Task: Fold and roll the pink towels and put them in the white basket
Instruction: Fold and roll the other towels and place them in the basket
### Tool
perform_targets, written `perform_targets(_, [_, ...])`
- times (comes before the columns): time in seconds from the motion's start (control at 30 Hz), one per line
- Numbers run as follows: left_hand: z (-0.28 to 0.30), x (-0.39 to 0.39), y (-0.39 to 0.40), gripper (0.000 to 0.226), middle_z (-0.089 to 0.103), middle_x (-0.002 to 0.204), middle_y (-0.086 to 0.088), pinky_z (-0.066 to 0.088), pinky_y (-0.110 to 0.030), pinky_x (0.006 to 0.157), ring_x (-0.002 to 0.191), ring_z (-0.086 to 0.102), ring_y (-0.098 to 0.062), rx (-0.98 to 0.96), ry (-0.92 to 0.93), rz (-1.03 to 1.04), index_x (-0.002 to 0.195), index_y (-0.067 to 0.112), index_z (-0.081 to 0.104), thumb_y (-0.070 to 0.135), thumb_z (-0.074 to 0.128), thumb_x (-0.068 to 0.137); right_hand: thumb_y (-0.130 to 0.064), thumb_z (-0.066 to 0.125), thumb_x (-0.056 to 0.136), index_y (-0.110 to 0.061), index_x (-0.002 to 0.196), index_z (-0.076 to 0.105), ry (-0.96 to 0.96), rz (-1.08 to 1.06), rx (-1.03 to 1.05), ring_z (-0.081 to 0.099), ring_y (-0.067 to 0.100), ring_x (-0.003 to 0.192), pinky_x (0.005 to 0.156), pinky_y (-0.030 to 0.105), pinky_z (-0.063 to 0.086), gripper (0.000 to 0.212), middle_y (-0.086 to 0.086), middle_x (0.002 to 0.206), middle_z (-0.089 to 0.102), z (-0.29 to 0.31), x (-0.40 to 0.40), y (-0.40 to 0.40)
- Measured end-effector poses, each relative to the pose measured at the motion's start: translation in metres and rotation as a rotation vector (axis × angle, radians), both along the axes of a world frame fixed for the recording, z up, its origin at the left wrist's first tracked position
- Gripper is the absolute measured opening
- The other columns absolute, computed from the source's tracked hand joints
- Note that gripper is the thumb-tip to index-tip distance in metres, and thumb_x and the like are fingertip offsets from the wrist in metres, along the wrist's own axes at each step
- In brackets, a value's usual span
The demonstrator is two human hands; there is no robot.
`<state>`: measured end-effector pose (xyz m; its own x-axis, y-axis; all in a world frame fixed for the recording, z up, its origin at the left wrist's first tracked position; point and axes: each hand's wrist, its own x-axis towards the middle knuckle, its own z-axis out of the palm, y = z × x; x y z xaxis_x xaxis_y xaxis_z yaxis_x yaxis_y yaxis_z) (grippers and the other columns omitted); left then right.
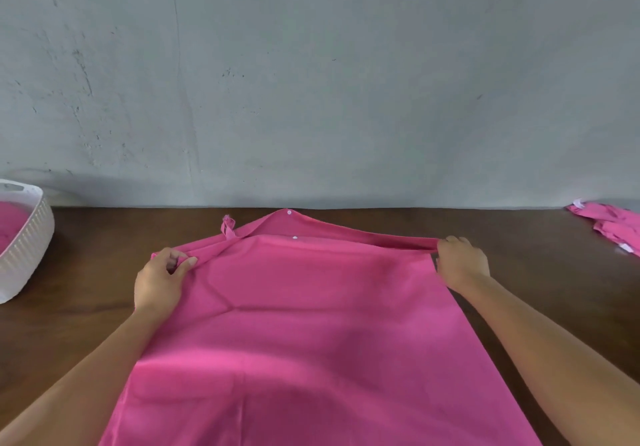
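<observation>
White basket (29, 238) (left) and towel pile (613, 226) edge-cropped.

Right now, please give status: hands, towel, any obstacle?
Left hand and right hand each pinch the pink towel's far corners. Towel spread on table. Nothing in the way.

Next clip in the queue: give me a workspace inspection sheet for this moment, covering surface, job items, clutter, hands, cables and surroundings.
Surface: dark wooden table, against the wall.
Job's things: pink towel spread flat in the middle, far edge folded over, with a loop and two white snaps; white basket at far left with pink cloth inside; pile of pink towels at far right.
Clutter: nothing seen.
Hands: left hand pinches the towel's far left corner; right hand grips the far right corner.
Cables: nothing seen.
Surroundings: grey scuffed wall behind the table.
</observation>
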<state>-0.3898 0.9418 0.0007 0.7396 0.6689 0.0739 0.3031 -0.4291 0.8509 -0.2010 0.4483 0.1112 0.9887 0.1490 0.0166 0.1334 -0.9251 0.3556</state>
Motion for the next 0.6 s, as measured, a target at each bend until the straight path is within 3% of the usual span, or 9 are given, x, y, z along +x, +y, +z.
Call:
perform_targets(0.27, [0.019,-0.037,0.004,0.014,0.071,0.083,-0.002,0.050,-0.043,0.077,0.085,0.066,-0.028,-0.057,-0.035,0.050,0.080,0.019,0.070,0.027,0.077,0.089,-0.017,0.060,0.098,-0.013,0.094,0.065,0.003,0.116,0.173,0.063,0.024,0.083,0.068,0.036,0.047,0.007,-0.001,0.087,0.055,-0.008,-0.040,-0.048])
perform_targets(0.47, [0.036,-0.085,-0.028,0.015,0.071,0.085,-0.004,0.048,-0.041,0.077,0.086,0.065,-0.027,-0.031,-0.072,0.084,0.081,0.018,0.069,0.028,0.078,0.089,-0.019,0.049,0.105,-0.013,0.099,0.069,0.060,0.344,0.223,0.052,0.018,0.094,0.080,0.031,0.043,0.022,-0.002,0.093,0.057,-0.016,-0.089,-0.083])
perform_targets(0.6, [0.052,-0.128,-0.063,0.014,0.072,0.076,0.003,0.046,-0.032,0.076,0.083,0.066,-0.021,-0.033,-0.122,0.098,0.080,0.017,0.070,0.024,0.077,0.089,-0.007,0.057,0.098,-0.010,0.093,0.072,0.023,0.406,0.314,0.055,0.023,0.090,0.076,0.037,0.048,0.016,0.003,0.090,0.065,-0.037,-0.122,-0.115])
